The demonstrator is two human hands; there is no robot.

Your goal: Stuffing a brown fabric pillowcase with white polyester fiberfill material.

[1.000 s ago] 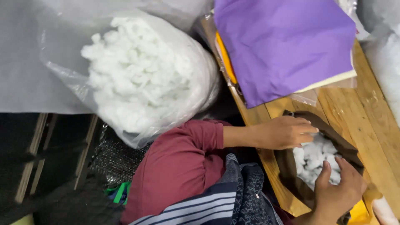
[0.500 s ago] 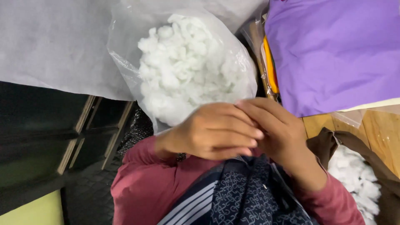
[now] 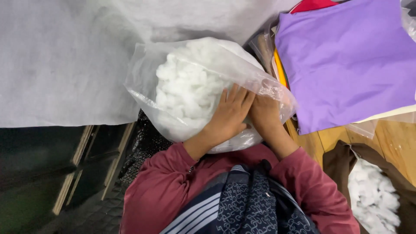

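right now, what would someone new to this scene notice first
The clear plastic bag of fluffy white stuffing in the middle stands out, with the left hand pressed flat on it and the right hand reaching in under its plastic edge. To the right a large purple fabric sheet covers the wooden table, and a brown fabric cover holding more white stuffing lies at the lower right.

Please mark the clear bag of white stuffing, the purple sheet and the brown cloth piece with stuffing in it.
clear bag of white stuffing (image 3: 186, 86), head view, on the stuffing seen through the plastic.
purple sheet (image 3: 351, 60), head view, middle of its flat face.
brown cloth piece (image 3: 336, 160), head view, on its left fold.
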